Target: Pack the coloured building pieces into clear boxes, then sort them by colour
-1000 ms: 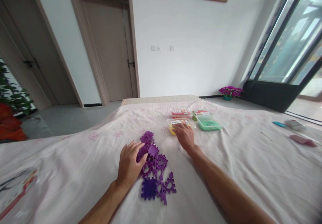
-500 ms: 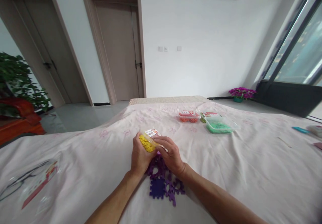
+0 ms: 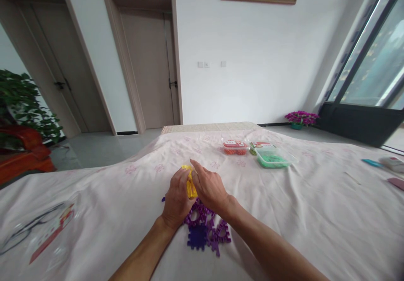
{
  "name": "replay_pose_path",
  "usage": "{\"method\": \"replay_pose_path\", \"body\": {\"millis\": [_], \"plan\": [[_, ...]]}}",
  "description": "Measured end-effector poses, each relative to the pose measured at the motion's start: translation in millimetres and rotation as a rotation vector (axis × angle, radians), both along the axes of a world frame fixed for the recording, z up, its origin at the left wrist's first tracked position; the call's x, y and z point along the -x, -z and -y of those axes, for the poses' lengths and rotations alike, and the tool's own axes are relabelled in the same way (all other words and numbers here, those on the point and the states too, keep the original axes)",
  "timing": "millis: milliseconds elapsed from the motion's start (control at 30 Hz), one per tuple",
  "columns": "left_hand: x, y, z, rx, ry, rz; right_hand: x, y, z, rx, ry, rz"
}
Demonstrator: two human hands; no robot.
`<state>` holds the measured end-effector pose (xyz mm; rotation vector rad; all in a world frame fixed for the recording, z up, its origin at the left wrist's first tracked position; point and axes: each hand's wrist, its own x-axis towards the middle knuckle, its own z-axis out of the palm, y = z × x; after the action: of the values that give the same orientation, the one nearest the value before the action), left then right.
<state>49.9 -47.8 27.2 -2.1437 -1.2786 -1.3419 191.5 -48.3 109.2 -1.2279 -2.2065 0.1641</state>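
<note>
A clear plastic box of yellow pieces (image 3: 190,185) is held between my hands over the cloth, largely hidden by them. My left hand (image 3: 177,194) wraps round its left side with bent fingers. From the right, my right hand (image 3: 211,185) grips the box, its index finger stretched out past the far end. Just below the hands lies a cluster of purple interlocking toy pieces (image 3: 222,232), with a dark blue square toothed piece (image 3: 197,236) at its near side.
Farther off stand a box of red pieces (image 3: 235,147), a greenish box (image 3: 261,145) and an open tray of green pieces (image 3: 273,159). A clear bag with a red label (image 3: 52,230) lies at left on the pale cloth (image 3: 120,213). A blue item (image 3: 372,163) rests at right.
The box of yellow pieces has been turned, so its white label no longer shows. My right hand has shifted up along it, and the view has tipped slightly upward.
</note>
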Motion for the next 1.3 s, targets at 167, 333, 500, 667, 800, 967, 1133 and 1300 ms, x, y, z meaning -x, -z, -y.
{"method": "replay_pose_path", "body": {"millis": [167, 333, 500, 667, 800, 967, 1133, 1300], "plan": [[-1, 0.8, 0, 0.008, 0.052, -0.032, -12, 4, 4, 0.036, -0.056, -0.081], [0, 0.8, 2, 0.044, 0.094, -0.026, -30, 21, -8, 0.089, 0.009, -0.344], [10, 0.8, 5, 0.053, 0.103, 0.031, -58, 46, -43, 0.138, 0.13, -0.608], [21, -13.4, 11, 0.119, 0.215, -0.148, -80, 74, -66, 0.169, 0.238, -0.795], [24, -51.2, 14, 0.149, 0.337, -0.431, -89, 87, -71, 0.073, 0.263, -0.775], [27, -97.7, 17, 0.101, 0.343, -0.625, -95, 83, -70, -0.065, 0.287, -0.709], [46, -93.5, 19, -0.03, 0.165, -0.419, -102, 58, -63, -0.214, 0.357, -0.773], [59, -37.9, 13, 0.074, -0.041, 0.227, -100, 32, -62, -0.03, 0.342, -1.181]]}}
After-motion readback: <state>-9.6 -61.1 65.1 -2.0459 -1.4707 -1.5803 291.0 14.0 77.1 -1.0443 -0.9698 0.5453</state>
